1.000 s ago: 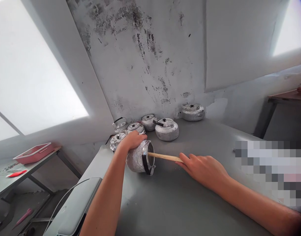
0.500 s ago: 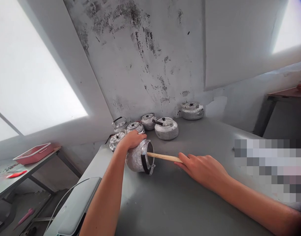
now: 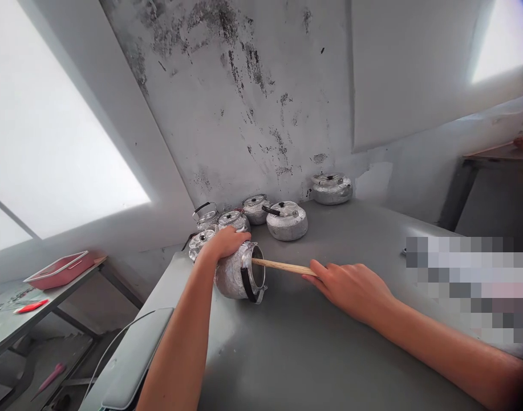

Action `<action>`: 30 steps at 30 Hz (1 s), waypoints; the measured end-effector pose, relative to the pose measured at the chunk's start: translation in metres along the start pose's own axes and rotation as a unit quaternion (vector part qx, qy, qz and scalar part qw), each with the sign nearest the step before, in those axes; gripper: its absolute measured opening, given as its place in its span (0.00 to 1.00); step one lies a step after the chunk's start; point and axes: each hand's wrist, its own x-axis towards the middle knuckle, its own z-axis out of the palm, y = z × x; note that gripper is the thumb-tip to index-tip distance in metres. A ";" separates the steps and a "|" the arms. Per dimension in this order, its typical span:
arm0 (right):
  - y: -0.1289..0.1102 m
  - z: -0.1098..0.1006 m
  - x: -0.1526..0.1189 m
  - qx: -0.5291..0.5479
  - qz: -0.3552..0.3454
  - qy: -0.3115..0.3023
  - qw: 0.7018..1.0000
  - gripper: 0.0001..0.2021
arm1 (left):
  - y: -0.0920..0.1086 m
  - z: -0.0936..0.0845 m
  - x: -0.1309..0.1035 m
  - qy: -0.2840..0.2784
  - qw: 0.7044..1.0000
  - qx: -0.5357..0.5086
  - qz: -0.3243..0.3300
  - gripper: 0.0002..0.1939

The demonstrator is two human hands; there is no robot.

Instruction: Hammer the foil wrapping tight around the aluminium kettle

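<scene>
A dented silver metal kettle (image 3: 230,279) lies tipped on the grey table, its round mouth facing right and its black handle hanging down by the rim. My left hand (image 3: 230,242) grips the kettle from above, with part of the fingers hidden behind it. In my right hand (image 3: 351,288), closed around one end, is a light wooden stick (image 3: 284,266). The stick's other end reaches into the kettle's mouth, where its tip is hidden.
Several lidded silver kettles (image 3: 287,227) stand behind, near the stained wall, one (image 3: 332,192) farther right. At left, a side table holds a pink basket (image 3: 60,273) and a red object (image 3: 32,306). A pale padded object (image 3: 137,359) lies at the near left edge.
The whole view has shifted slightly. My left hand still grips the kettle, and my right hand still holds the stick inside its mouth, with little visible movement.
</scene>
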 end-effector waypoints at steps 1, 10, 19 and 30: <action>0.000 0.000 0.001 -0.004 -0.003 0.000 1.000 0.24 | 0.001 -0.001 0.000 -0.010 1.000 0.015 -0.002 0.21; -0.004 -0.001 0.004 -0.019 -0.011 -0.008 1.000 0.22 | -0.001 0.000 0.003 -0.022 0.997 0.073 0.017 0.21; -0.005 0.000 0.002 -0.015 -0.014 0.000 1.000 0.21 | 0.001 -0.001 0.002 -0.024 0.995 0.094 0.032 0.21; -0.006 0.002 0.000 -0.031 -0.030 0.045 0.998 0.21 | -0.002 0.002 0.004 0.000 0.995 0.087 0.043 0.20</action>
